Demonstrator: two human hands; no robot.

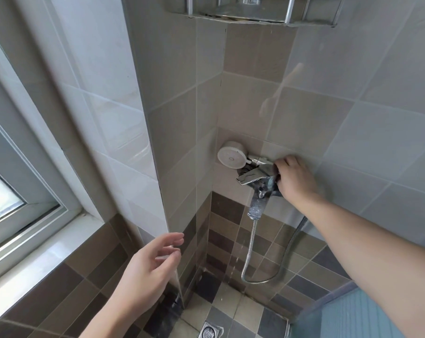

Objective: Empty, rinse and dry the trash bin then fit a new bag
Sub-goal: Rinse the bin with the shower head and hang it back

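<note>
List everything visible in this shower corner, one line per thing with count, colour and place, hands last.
shower head: one, white, resting on the tap at the wall corner
tap: one, chrome, on the wall below the shower head, a thin trickle of water falling from its spout
hose: one, silver metal, looping down from the tap toward the floor
floor drain: one, metal, in the tiled floor at the bottom edge
wall rack: one, metal, high on the wall at the top edge
window: one, white frame, on the left
blue surface: one, light blue, bottom right; what it is cannot be told
left hand: fingers relaxed, holding nothing, in front of the tiled corner
right hand: grips the tap at its right side
</note>
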